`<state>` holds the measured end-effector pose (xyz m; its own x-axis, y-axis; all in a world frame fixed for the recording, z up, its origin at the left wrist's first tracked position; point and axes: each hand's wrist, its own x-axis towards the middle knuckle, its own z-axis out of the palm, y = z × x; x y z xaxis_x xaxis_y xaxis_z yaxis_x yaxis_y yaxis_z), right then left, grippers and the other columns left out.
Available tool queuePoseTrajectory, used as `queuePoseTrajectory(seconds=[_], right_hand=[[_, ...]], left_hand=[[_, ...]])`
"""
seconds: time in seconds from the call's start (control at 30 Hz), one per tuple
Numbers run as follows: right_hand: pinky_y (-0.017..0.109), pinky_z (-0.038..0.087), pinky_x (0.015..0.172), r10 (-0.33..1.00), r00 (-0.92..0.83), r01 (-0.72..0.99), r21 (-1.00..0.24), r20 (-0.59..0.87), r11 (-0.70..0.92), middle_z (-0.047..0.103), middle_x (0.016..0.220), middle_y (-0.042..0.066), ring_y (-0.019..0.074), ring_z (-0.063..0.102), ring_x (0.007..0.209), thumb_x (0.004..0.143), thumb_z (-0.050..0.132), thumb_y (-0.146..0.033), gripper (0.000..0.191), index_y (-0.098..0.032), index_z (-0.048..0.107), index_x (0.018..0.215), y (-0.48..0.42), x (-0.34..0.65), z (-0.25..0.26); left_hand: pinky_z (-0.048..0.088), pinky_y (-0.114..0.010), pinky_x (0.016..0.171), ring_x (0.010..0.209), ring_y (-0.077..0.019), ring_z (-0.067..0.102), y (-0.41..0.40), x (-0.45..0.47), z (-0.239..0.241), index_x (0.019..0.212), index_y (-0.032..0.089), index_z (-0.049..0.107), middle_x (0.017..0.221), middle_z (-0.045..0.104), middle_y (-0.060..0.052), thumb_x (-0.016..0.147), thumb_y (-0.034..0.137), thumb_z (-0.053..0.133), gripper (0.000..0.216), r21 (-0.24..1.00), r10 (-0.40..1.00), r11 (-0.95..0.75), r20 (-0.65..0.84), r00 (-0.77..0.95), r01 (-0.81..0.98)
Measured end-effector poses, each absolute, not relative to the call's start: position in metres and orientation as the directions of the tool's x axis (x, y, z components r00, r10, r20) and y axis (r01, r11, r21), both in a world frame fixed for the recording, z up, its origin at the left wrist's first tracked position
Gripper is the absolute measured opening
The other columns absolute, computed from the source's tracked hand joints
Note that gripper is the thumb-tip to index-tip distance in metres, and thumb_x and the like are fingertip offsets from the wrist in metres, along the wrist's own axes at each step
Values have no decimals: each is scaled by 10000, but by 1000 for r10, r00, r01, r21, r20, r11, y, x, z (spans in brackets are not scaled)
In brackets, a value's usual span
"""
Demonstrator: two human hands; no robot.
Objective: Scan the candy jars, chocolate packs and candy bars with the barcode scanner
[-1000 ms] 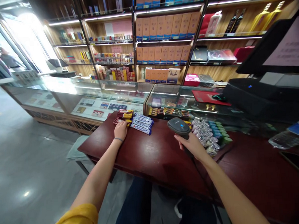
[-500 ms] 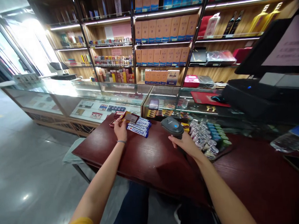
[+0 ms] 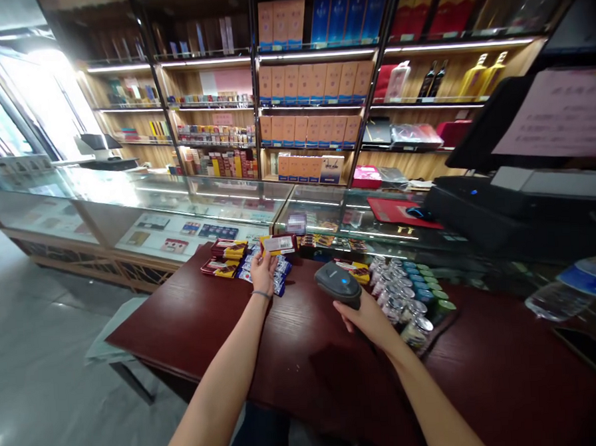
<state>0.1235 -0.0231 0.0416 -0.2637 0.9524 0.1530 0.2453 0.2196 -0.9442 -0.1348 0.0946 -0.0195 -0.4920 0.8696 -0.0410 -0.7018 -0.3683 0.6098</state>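
On the dark-red table (image 3: 184, 329), burgundy-and-yellow snack packets (image 3: 226, 259) are lying in a group beside blue-and-white wrapped bars (image 3: 282, 269). The left hand (image 3: 263, 275) is pinching another snack packet (image 3: 278, 245) over the bars, its barcode label (image 3: 284, 244) facing the wearer. Rightward, the right hand (image 3: 363, 317) is gripping a handheld scanner (image 3: 338, 282) by its handle — apart from the packet — near metal-topped containers (image 3: 396, 288). The step seems to be presenting the barcode; the next move is probably calling for lining up label and scanner.
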Motion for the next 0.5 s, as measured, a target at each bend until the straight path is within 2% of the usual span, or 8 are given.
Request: queuePoseTrajectory(seconds=[0.2, 0.33, 0.5], right_hand=[[262, 415, 417, 957, -264, 324, -923, 123, 208, 590, 499, -53, 144, 517, 357, 794, 680, -415, 377, -200, 578, 1086, -19, 127, 37], [263, 408, 413, 967, -206, 267, -942, 150, 202, 596, 523, -57, 144, 520, 365, 792, 695, -434, 392, -217, 563, 1091, -21, 128, 40], [260, 409, 409, 972, -165, 238, -950, 168, 205, 576, 529, -77, 146, 523, 379, 795, 687, -439, 460, -232, 533, 1177, -21, 128, 42]], left_hand=[[558, -369, 982, 1007, -175, 723, 94, -134, -19, 1013, 199, 607, 1033, 738, -61, 815, 192, 771, 257, 633, 870, -379, -4, -492, -675], [581, -350, 932, 993, -175, 721, 93, -134, -18, 961, 204, 604, 1011, 737, -53, 789, 198, 791, 254, 659, 872, -378, 18, -489, -650], [587, -303, 855, 897, -144, 715, 92, -130, -19, 963, 207, 594, 961, 719, -18, 716, 246, 843, 354, 733, 873, -388, 100, -477, -558]])
